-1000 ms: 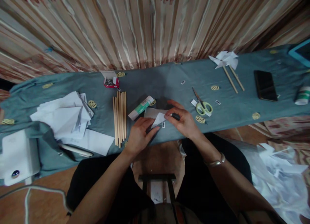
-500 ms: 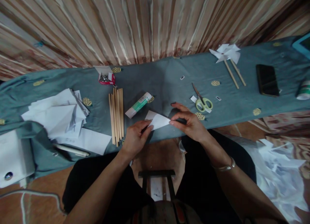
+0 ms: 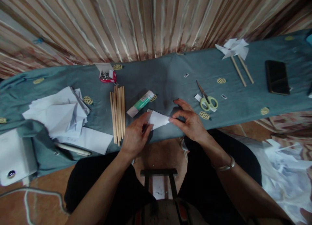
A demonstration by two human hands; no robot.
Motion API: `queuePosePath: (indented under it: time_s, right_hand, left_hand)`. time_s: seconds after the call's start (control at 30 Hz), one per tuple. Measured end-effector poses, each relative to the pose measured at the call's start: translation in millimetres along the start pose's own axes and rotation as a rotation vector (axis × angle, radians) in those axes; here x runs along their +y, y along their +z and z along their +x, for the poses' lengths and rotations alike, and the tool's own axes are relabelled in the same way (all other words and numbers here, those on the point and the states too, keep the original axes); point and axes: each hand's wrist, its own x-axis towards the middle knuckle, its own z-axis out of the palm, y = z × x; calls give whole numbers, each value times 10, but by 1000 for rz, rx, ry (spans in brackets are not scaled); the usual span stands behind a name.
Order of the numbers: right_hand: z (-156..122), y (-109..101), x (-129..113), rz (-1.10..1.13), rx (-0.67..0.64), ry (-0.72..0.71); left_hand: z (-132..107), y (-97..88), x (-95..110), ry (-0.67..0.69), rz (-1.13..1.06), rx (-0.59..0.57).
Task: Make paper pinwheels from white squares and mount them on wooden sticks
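A small folded white paper piece (image 3: 158, 118) lies near the front edge of a grey-blue cloth-covered table (image 3: 170, 75). My left hand (image 3: 135, 135) pinches its left end, fingers curled on it. My right hand (image 3: 190, 119) pinches its right corner; a dark pen-like thing shows under that hand's fingers. A glue stick (image 3: 141, 104) with a green label lies just behind the paper. A bundle of wooden sticks (image 3: 117, 114) lies left of my left hand.
A pile of white paper sheets (image 3: 59, 116) sits at the left, a white device (image 3: 14, 156) beyond it. Green-handled scissors (image 3: 206, 100), paper pinwheels on sticks (image 3: 235, 54), a black phone (image 3: 277, 77) lie to the right. A red box of pins (image 3: 107, 75) stands behind the sticks. A striped curtain hangs behind.
The paper was a partly folded flap a second ago; now it lies as a flat triangle pinched between both hands. My right hand shifted slightly right. The view drifted a little.
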Motion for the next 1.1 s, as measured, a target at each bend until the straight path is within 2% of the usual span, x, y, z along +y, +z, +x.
queuePosePath:
  time_s: [0.23,1.1]
  right_hand:
    - [22,-17,5,24,-29,13]
    - [14,67,1,-13,50,52]
  left_hand:
    - [-2,-10,-12,9,-11,-1]
    - [-4,-11,-38,12,110,-30]
